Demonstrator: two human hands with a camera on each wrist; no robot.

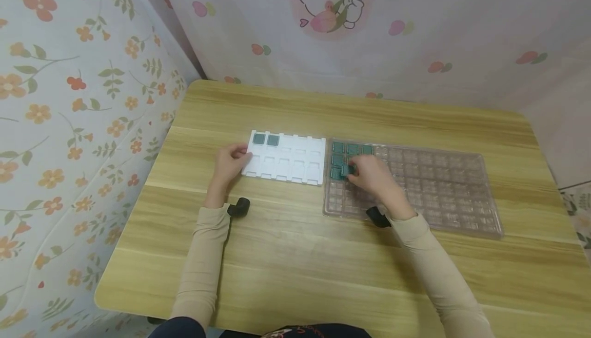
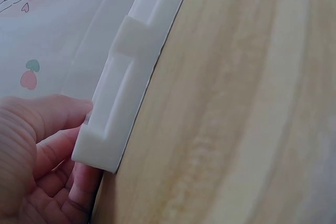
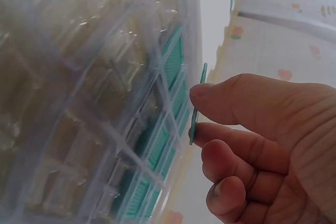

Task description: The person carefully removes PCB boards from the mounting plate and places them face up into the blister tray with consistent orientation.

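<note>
In the head view my right hand is over the left part of a clear plastic tray. Its thumb and a finger pinch a thin green square chip, seen edge-on in the right wrist view and lifted off the tray. Several more green chips sit in the clear tray's left pockets. My left hand grips the left end of a white pocketed tray. The left wrist view has the thumb on that tray's edge and the fingers curled beside it. Two green chips lie in its far left pockets.
Both trays lie side by side on a wood-grain table. A patterned curtain hangs behind the table, and a flowered one hangs at the left. Black wrist devices stick out near both cuffs.
</note>
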